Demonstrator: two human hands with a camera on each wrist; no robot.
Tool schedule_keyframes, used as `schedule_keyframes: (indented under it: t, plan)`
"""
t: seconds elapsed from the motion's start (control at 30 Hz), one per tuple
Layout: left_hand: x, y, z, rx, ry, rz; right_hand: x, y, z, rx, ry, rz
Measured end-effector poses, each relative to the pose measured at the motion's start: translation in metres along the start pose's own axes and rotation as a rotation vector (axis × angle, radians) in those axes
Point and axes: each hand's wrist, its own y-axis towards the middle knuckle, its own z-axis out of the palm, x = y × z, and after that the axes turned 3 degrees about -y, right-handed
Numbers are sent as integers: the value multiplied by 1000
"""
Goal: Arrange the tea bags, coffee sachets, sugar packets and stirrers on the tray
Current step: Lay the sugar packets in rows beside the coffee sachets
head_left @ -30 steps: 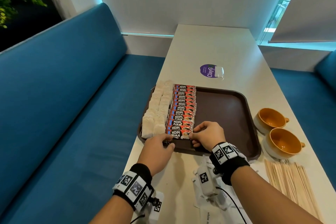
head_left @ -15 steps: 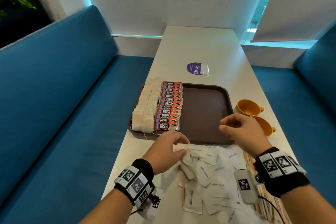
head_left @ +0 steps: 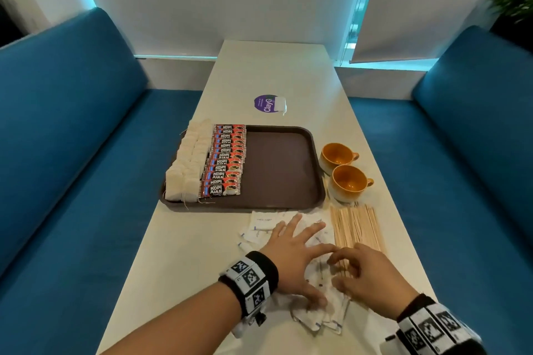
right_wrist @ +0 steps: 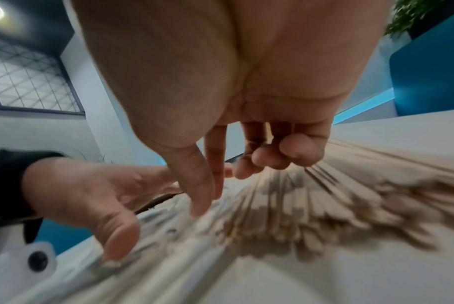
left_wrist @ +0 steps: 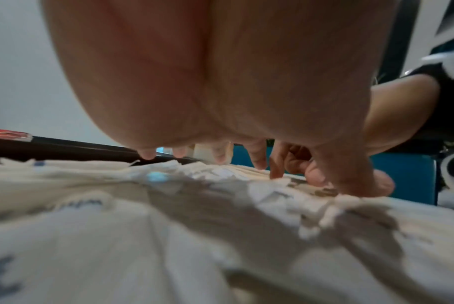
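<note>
Tray: matt brown plastic; coffee sachets: glossy printed foil; tea bags: soft off-white porous paper with thread; sugar packets: thin white crinkled paper; stirrers: pale bare wood; cups: glazed orange ceramic; table: smooth cream laminate; benches: matt blue cloth.

The left hand filled the top of the view — fingers spread, tips down on blurred white sugar packets. The right hand reached in beside its thumb. Behind ran the dark tray — red sachets at its left.
</note>
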Motion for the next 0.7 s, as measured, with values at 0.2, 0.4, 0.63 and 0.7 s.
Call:
schedule_keyframes:
  t: [0.2,0.4,0.63,0.7]
  plan:
    - [1,5,10,36,1,-93,-15,-6,21,-68,-2,-20]
    - [10,-18,16,16,-46,-141,-21,-12,25,-90,-25,-28]
    - [32,-56,30,-15,-101,-236,-9,-21,19,-90,-7,-57]
    - [37,-64,30,-17,-111,-256,-2,-26,18,-39,-81,-85]
